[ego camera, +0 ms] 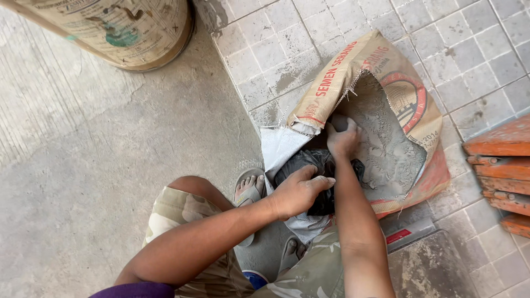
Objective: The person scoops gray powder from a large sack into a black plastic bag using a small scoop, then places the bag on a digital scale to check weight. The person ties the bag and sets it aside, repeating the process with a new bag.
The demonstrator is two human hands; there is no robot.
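Note:
An opened brown paper sack [411, 99] lies on the tiled floor, filled with grey cement powder [386, 140]. My right hand [343, 138] reaches into its mouth, fingers closed around a small dark scoop-like object at the powder's edge. My left hand [298, 190] grips the rim of a black plastic bag [309, 163] that rests on a white woven sack [279, 146] just in front of the cement sack. I am squatting, with a sandalled foot [249, 190] beside the bags.
A large worn drum [121, 30] stands at the top left on the bare concrete. Orange roof tiles [499, 171] are stacked at the right edge. A flat grey slab [430, 265] lies at the lower right on the tiles.

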